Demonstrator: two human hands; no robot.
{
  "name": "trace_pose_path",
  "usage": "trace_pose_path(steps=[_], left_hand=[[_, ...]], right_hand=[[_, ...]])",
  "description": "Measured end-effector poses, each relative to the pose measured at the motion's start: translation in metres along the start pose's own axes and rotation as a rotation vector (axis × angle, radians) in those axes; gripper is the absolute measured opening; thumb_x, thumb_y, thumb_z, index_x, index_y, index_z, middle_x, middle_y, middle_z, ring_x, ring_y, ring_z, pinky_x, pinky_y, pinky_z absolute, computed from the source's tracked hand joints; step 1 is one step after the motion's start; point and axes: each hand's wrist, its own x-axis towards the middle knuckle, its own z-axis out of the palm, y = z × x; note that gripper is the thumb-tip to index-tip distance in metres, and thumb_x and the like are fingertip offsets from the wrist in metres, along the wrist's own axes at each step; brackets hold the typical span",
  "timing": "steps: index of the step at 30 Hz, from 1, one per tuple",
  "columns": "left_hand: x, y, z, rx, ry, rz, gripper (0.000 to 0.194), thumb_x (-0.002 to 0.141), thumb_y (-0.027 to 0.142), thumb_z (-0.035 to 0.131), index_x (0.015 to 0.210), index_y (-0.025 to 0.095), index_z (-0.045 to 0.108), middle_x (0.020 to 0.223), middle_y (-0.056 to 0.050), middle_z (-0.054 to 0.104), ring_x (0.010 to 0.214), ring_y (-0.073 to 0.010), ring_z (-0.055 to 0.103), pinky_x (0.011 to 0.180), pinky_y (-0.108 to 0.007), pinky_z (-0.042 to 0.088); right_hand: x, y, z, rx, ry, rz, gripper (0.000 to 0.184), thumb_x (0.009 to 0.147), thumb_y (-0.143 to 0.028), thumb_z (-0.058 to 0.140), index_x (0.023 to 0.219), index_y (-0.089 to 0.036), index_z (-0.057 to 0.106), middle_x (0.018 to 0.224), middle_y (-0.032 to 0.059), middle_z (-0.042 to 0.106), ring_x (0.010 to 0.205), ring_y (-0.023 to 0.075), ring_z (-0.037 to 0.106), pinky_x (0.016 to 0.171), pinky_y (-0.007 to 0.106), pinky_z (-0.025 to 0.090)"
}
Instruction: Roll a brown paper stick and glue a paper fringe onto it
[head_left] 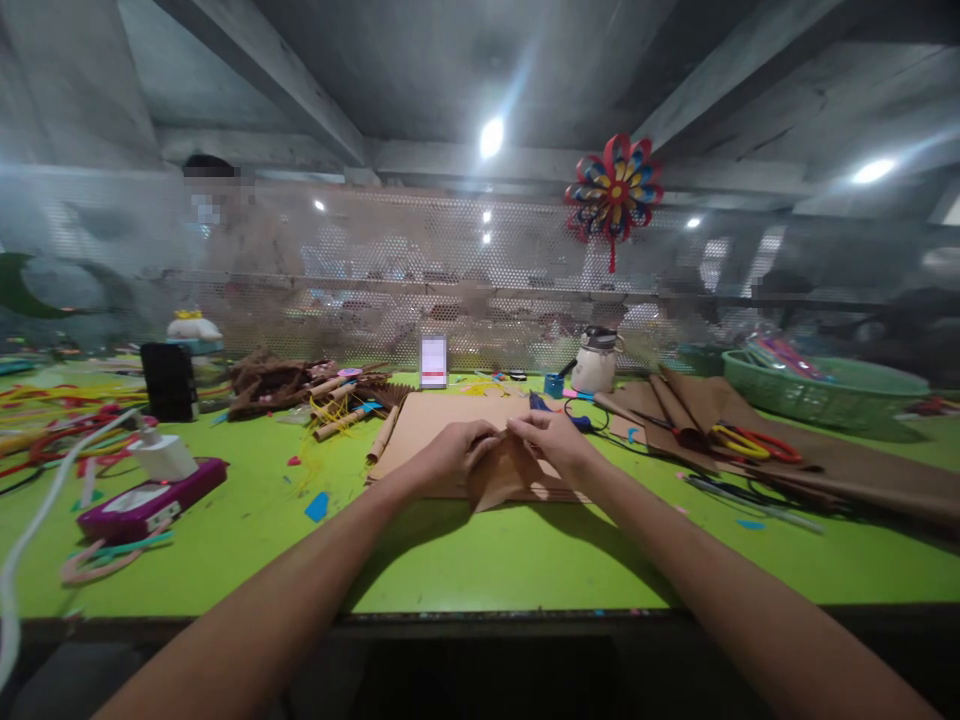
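Both my hands meet over a small piece of brown paper (pixel 504 480) at the middle of the green table (pixel 480 560). My left hand (pixel 454 452) is closed, its fingers pinching the paper's upper left edge. My right hand (pixel 553 440) is closed too, gripping the upper right edge. The paper is creased and hangs down between the hands, its lower point near the table. Under and behind it lies a flat stack of brown sheets (pixel 442 420).
A purple box with a white charger (pixel 150 495) lies at left among coloured strips. Rolled brown paper tubes (pixel 341 410), a phone (pixel 433 361), a glue pot (pixel 596 362), scissors (pixel 739 440) on brown sheets and a green basket (pixel 825 385) stand behind. A person stands beyond the mesh screen.
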Motion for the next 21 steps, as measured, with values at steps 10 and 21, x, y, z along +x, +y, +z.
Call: trace_pose_path(steps=[10, 21], left_hand=[[0.0017, 0.0073, -0.0014, -0.035, 0.040, 0.003, 0.029, 0.088, 0.034, 0.038, 0.099, 0.016, 0.060, 0.093, -0.007, 0.065, 0.080, -0.0167, 0.056, 0.072, -0.027, 0.040], [0.0004, 0.0090, -0.0041, -0.091, 0.012, -0.013, 0.026, 0.085, 0.033, 0.043, 0.093, 0.016, 0.061, 0.088, -0.005, 0.065, 0.077, -0.0151, 0.056, 0.069, -0.024, 0.040]], right_hand=[[0.0006, -0.0012, -0.0031, -0.246, 0.143, -0.282, 0.032, 0.071, -0.043, 0.059, 0.060, -0.014, 0.060, 0.053, -0.0012, 0.052, 0.050, 0.0098, 0.043, 0.049, 0.023, 0.033], [-0.0052, -0.0092, -0.0044, -0.182, -0.087, -0.219, 0.033, 0.069, -0.045, 0.062, 0.070, -0.012, 0.062, 0.064, 0.0034, 0.060, 0.057, 0.0118, 0.051, 0.053, 0.023, 0.039]])
